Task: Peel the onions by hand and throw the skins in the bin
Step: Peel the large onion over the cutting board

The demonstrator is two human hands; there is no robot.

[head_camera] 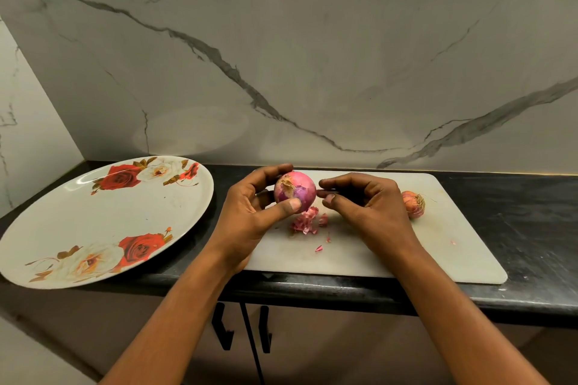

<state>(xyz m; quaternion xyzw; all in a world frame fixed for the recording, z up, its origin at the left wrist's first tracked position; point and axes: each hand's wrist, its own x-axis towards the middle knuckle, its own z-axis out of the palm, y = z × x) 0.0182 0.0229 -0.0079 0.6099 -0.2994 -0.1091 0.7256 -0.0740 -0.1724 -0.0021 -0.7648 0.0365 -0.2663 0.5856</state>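
view: head, looking down on a dark bench (516, 228) set against a grey-veined marble wall (281, 56).
left hand (250, 206): gripping; the thumb lies across the near face of the held onion and the fingers curl over its far side.
held onion (295, 191): red, round, raised just above the cutting board near its left end. The dry root end is turned toward the camera. Part of the surface is glossy purple, part still papery pink.
right hand (366, 200): fingers curled inward, thumb and forefinger tips close together just beside the right side of the held onion. Whether they pinch a scrap of skin cannot be told.
skins (306, 222): a small heap of pink papery pieces on the cutting board, directly under the held onion; a few loose flakes lie nearer the camera.
second onion (413, 204): smaller, unpeeled, with its root hairs showing. It lies on the cutting board behind the right hand.
cutting board (438, 247): white, rectangular with rounded corners, flat on the bench, near edge close to the bench front.
plate (93, 228): large, white, printed with red and white roses. It stands on the bench left of the cutting board.
cabinet doors (312, 353): below the bench front, fitted with two black handles (222, 328).
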